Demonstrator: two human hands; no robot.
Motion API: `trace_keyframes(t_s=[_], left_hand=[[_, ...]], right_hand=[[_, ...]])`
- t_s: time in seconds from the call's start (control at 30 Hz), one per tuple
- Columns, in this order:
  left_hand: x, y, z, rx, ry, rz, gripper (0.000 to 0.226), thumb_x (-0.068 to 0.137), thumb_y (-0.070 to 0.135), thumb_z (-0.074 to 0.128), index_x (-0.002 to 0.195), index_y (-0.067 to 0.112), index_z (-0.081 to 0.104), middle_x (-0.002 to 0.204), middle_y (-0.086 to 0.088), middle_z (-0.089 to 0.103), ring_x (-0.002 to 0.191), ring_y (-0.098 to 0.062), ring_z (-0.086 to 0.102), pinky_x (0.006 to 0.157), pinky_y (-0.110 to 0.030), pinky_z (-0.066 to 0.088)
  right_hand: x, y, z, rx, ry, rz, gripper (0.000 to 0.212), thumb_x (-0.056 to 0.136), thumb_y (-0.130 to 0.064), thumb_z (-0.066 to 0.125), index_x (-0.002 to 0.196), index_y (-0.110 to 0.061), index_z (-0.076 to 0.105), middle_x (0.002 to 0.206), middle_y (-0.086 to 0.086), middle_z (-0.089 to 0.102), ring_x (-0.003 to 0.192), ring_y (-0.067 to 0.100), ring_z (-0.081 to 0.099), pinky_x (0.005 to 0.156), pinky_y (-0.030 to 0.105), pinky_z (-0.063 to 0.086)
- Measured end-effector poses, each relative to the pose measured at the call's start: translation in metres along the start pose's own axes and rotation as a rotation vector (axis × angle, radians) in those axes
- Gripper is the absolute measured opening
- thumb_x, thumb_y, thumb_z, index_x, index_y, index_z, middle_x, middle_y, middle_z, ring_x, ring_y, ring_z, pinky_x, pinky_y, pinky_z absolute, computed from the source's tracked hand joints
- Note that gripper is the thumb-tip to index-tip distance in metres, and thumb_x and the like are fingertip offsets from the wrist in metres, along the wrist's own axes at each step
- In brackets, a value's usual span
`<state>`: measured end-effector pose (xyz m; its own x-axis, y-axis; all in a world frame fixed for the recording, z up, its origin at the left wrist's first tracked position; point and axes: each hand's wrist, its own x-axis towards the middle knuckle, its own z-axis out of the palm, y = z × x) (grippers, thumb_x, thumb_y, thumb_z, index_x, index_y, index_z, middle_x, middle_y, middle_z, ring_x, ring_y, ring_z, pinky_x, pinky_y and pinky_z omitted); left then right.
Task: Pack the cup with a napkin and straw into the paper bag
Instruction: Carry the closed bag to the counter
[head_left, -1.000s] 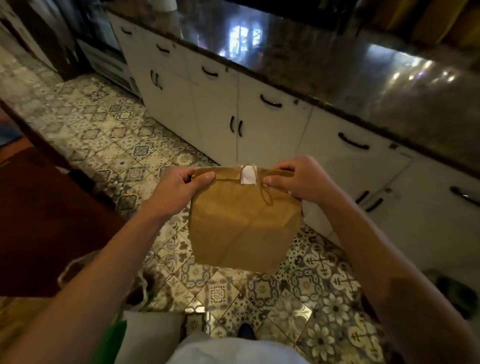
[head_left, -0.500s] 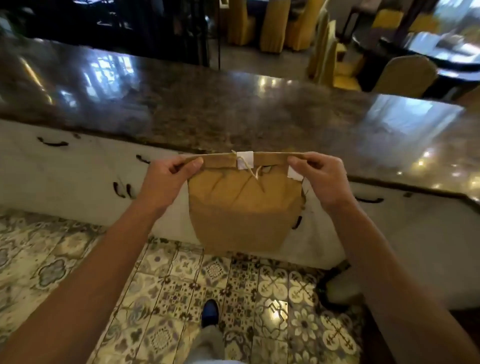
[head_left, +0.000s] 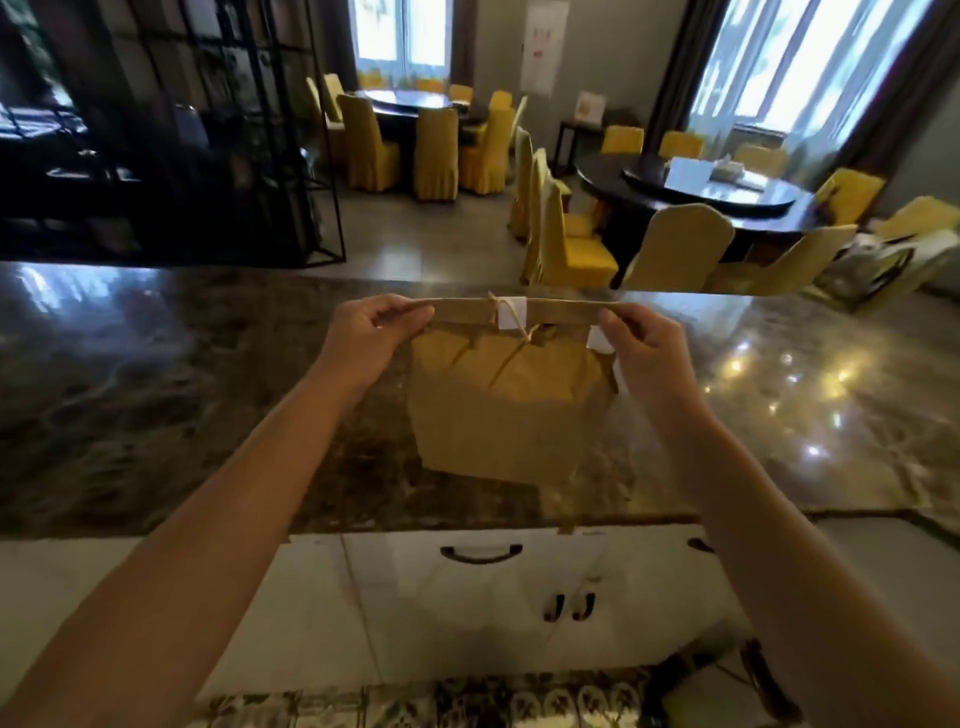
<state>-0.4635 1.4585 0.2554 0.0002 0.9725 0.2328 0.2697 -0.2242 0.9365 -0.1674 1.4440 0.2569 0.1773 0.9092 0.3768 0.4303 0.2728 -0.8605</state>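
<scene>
My left hand (head_left: 363, 338) pinches the left end of the paper bag's (head_left: 511, 410) folded top, thumb on the near side and fingers curled behind it, so most of my fingertips are hidden by the fold. The bag hangs over the middle of the worktop (head_left: 156, 395), nearer its front edge than its far one; whether its bottom rests on the stone or hangs just above it I cannot tell. The folded top shuts off the inside, so nothing inside the bag shows. A white sticker (head_left: 511, 313) sits at the centre of the fold with a thin string (head_left: 519, 332) knotted across it. My right hand (head_left: 641, 348) pinches the right end of the fold, and a small white tab (head_left: 600, 340) shows just beside its thumb; part of the bag's right side is behind that hand. The worktop runs on bare to both sides of the bag, cut off by the frame. Below its front edge are white cabinet doors (head_left: 467, 597) with dark handles. Beyond the far edge stand yellow-covered chairs (head_left: 571, 244) around dark round tables (head_left: 727, 192), blurred.
</scene>
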Motion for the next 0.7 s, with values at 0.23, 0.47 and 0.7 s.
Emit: trace_keyframes(t_s=[0.23,0.47,0.7], left_hand=[[0.106,-0.038,0.036,0.061,0.035,0.004,0.029,0.093,0.033,0.071,0.115,0.015,0.074,0.106,0.004,0.074,0.097,-0.001,0.067,0.076,-0.012,0.051],[0.195,-0.065,0.067,0.128,0.063,-0.041,0.029,0.089,0.035,0.076,0.111,0.017,0.077,0.103,0.007,0.076,0.094,0.0,0.068,0.077,-0.01,0.051],[0.248,-0.089,0.081,0.166,0.063,-0.075,0.013,0.088,0.038,0.077,0.1,0.032,0.077,0.099,0.01,0.077,0.097,-0.009,0.071,0.084,-0.023,0.054]], right_hand=[[0.105,0.063,0.02,-0.075,0.0,-0.041,0.014,0.104,-0.025,0.055,0.105,-0.025,0.069,0.083,-0.011,0.066,0.072,-0.008,0.061,0.063,0.013,0.048],[0.201,0.122,0.037,-0.105,-0.041,-0.028,0.019,0.104,-0.028,0.056,0.111,-0.02,0.071,0.089,-0.01,0.069,0.081,0.002,0.063,0.068,0.015,0.046],[0.25,0.159,0.055,-0.056,-0.074,0.005,0.014,0.104,-0.027,0.056,0.107,-0.022,0.07,0.09,-0.007,0.069,0.082,0.006,0.064,0.071,0.021,0.047]])
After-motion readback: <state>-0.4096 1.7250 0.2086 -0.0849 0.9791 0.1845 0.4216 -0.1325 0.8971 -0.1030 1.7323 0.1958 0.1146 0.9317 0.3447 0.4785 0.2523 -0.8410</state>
